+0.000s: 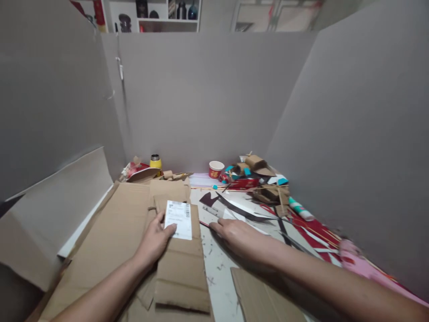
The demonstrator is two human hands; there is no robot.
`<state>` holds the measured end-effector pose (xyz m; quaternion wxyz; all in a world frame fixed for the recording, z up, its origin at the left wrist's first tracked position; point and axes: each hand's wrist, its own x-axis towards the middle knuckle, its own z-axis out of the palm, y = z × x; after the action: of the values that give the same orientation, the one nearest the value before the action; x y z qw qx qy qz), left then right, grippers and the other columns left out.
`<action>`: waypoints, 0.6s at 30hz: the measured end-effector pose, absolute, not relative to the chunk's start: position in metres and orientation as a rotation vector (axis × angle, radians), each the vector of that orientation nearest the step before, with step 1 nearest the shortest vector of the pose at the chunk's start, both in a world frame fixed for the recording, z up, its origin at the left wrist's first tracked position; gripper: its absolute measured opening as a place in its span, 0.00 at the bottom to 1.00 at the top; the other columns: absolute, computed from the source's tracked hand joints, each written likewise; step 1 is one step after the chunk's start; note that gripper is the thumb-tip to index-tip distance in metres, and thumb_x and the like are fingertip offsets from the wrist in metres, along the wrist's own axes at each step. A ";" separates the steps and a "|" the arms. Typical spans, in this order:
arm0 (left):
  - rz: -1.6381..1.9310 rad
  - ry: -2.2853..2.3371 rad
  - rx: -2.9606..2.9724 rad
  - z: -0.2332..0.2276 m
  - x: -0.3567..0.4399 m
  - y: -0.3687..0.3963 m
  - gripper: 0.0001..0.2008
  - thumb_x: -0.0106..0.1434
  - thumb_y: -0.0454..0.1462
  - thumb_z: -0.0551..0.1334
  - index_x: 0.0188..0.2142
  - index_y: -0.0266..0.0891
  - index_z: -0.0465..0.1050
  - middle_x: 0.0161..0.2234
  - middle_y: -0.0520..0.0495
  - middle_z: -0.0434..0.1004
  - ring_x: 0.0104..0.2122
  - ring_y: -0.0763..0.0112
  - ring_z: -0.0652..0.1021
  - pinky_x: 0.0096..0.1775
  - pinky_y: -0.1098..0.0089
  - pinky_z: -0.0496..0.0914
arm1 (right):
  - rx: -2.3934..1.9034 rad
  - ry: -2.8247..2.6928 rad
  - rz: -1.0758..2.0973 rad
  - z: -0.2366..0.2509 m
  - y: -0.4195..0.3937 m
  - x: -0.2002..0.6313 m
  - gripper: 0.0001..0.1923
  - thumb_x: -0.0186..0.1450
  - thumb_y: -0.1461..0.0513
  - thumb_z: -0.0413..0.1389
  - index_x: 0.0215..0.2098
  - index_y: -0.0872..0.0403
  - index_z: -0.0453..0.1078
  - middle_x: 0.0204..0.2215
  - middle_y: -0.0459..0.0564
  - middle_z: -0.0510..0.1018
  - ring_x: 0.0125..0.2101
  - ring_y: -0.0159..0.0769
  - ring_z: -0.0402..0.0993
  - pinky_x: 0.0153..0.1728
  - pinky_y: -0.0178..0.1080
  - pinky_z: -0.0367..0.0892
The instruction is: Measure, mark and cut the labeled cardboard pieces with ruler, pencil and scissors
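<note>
My left hand (154, 240) presses flat on a brown cardboard strip (182, 268), with the thumb touching the lower left corner of a white shipping label (179, 218) stuck on it. The strip lies over a larger flattened cardboard sheet (114, 232). My right hand (236, 235) rests palm down on the white table surface (217, 264), fingers pointing left at the strip's right edge, next to a thin red-tipped stick (204, 224). It holds nothing that I can see.
Grey partition boards wall in the table on three sides. At the back stand a yellow bottle (155, 162), a red paper cup (216, 169) and a heap of cardboard scraps (264, 183). A glue stick (300, 209) and red-white paper lie right. Another cardboard piece (261, 295) lies near.
</note>
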<state>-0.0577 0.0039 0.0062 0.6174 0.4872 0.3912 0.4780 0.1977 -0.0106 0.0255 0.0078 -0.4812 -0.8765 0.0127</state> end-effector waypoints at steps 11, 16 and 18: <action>1.110 0.913 1.136 0.012 -0.058 0.000 0.30 0.49 0.41 0.71 0.51 0.34 0.68 0.44 0.38 0.83 0.42 0.54 0.82 0.45 0.62 0.72 | -1.336 -2.075 0.623 0.043 -0.052 0.251 0.15 0.61 0.63 0.53 0.42 0.51 0.79 0.37 0.53 0.83 0.36 0.44 0.80 0.36 0.42 0.74; 1.043 0.934 1.143 0.015 -0.059 0.002 0.34 0.52 0.44 0.72 0.55 0.35 0.65 0.44 0.38 0.83 0.42 0.54 0.82 0.46 0.61 0.73 | -1.244 -1.610 0.791 0.068 -0.080 0.273 0.14 0.59 0.60 0.60 0.43 0.52 0.74 0.35 0.53 0.83 0.32 0.40 0.80 0.31 0.39 0.75; 1.020 0.939 1.141 0.016 -0.060 0.003 0.35 0.52 0.44 0.72 0.56 0.35 0.64 0.44 0.38 0.83 0.42 0.55 0.82 0.44 0.62 0.73 | -1.215 -1.496 0.687 0.071 -0.085 0.280 0.13 0.58 0.59 0.63 0.41 0.51 0.73 0.36 0.53 0.82 0.36 0.41 0.80 0.33 0.38 0.75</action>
<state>-0.0597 0.0029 0.0158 0.6233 0.4967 0.4091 0.4443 0.2796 -0.0848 0.0707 0.5209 -0.5068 -0.6242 0.2865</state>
